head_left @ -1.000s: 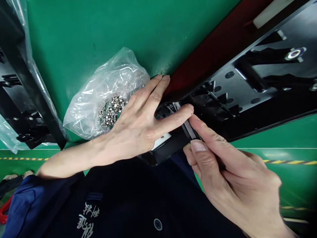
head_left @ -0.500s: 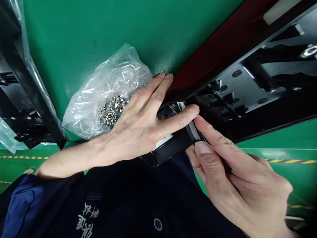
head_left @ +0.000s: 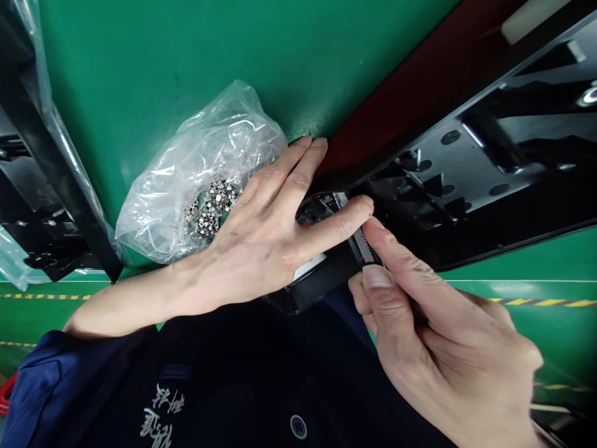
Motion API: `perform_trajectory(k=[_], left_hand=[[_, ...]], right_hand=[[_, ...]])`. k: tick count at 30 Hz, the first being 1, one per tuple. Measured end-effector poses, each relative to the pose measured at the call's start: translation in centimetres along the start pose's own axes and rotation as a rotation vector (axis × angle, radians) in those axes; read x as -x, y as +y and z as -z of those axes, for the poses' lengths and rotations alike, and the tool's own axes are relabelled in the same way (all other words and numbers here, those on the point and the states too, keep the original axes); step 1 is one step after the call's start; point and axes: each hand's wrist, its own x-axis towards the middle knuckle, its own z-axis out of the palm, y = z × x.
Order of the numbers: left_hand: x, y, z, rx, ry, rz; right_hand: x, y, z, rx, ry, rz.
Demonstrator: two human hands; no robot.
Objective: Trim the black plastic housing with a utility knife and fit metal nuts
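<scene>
My left hand (head_left: 270, 227) lies flat with its fingers stretched out across a black part (head_left: 321, 289) with a rounded end. Its thumb reaches over the part, the tip beside a grey strip (head_left: 366, 246) with a toothed-looking edge. My right hand (head_left: 438, 330) is closed in a pinch, thumb and index fingertips at the strip's near end on the part's side. Those two fingers meet my left thumb tip. Exactly what sits between the right fingertips is partly hidden. A white label (head_left: 310, 266) shows on the part below my left thumb.
Left of my hand, a clear plastic bag (head_left: 209, 143) holds many small metal nut-like pieces (head_left: 214, 205) on the green surface (head_left: 140, 56). A large black frame (head_left: 494, 149) with brackets stands at the right. Another black assembly (head_left: 51, 180) in plastic wrap is at the far left.
My right hand has shifted slightly left and closer to my left thumb, still pinching at the strip. My left hand stays practically in place.
</scene>
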Motion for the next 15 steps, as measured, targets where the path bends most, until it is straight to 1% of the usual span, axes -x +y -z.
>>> perform_trajectory(k=[2, 5, 7, 12, 15], left_hand=[[0.1, -0.28, 0.04, -0.004, -0.019, -0.024], [0.24, -0.7, 0.1, -0.019, -0.081, -0.035], [0.27, -0.77, 0.1, -0.027, -0.095, -0.028], [0.18, -0.23, -0.09, -0.022, -0.035, -0.007], [0.13, -0.2, -0.17, -0.015, -0.019, -0.024]], right_hand=[[0.06, 0.07, -0.09, 0.015, 0.0, 0.022], [0.18, 0.2, -0.22, 0.005, 0.002, 0.046], [0.21, 0.21, -0.26, 0.019, 0.008, 0.033], [-0.09, 0.01, -0.38, 0.033, 0.01, 0.056], [-0.23, -0.09, -0.47, 0.096, 0.023, 0.085]])
